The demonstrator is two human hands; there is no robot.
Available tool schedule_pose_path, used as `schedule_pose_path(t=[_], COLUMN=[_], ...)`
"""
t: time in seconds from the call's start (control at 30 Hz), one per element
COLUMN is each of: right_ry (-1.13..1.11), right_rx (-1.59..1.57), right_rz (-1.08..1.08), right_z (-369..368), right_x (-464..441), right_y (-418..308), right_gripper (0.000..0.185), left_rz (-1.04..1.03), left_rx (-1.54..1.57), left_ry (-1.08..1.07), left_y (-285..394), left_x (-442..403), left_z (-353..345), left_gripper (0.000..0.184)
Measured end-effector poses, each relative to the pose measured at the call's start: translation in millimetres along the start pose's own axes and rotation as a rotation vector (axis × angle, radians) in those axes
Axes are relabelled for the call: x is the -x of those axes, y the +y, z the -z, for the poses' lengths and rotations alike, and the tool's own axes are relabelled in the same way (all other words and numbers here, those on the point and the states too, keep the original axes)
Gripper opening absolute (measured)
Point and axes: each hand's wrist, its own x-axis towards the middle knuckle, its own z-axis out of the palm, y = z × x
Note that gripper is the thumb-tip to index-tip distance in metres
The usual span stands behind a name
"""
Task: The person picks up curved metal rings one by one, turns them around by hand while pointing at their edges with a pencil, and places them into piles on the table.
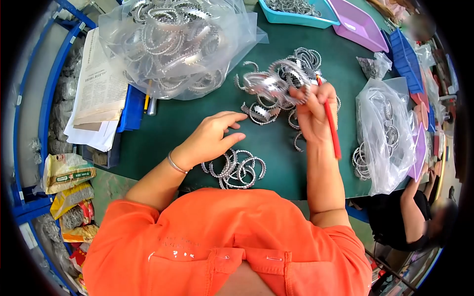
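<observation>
My right hand (316, 116) is closed over the pile, its fingers gripping several silvery metal bangles (270, 83) that are smeared by motion. A thin red pen-like stick (333, 130) is tucked in the same hand and slants down along the wrist. My left hand (213, 134) holds nothing; its fingers are apart, pointing at the left edge of the bangle pile (261, 114). Several more bangles (240, 170) lie loose on the green table (173, 126) between my left forearm and my body.
A large clear bag of bangles (180, 47) fills the back left. Papers (101, 79) lie beside it over a blue bin (131, 108). A turquoise tray (301, 18) and a purple tray (356, 27) stand behind. Another bag (382, 133) is at right, near a co-worker (402, 217).
</observation>
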Motion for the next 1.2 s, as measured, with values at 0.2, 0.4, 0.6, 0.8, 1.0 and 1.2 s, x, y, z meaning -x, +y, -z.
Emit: schedule_pose_path(t=[0.2, 0.4, 0.6, 0.8, 1.0, 1.2], right_ry=[0.063, -0.003, 0.184, 0.087, -0.113, -0.101], right_rx=[-0.111, -0.113, 0.07, 0.613, 0.803, 0.811], right_rz=[-0.043, -0.327, -0.498, -0.086, 0.028, 0.043], right_z=[0.1, -16.0, -34.3, -39.0, -41.4, -39.8], right_x=[2.4, 21.0, 39.6, 60.0, 66.0, 74.1], right_y=[8.7, 6.8, -0.9, -6.7, 0.1, 7.3], right_gripper=[0.024, 0.022, 0.019, 0.024, 0.04, 0.038], left_rz=[0.006, -0.084, 0.153, 0.294, 0.314, 0.267], left_rx=[0.034, 0.508, 0.837, 1.046, 1.082, 0.987], left_ry=[0.007, 0.32, 0.1, 0.161, 0.12, 0.129], left_y=[-0.4, 9.6, 23.0, 32.4, 34.6, 36.8], left_x=[1.2, -1.3, 5.9, 22.5, 30.6, 34.9], left_z=[2.8, -1.4, 8.9, 9.5, 8.1, 4.4], left_gripper=[0.034, 0.048, 0.033, 0.021, 0.02, 0.03])
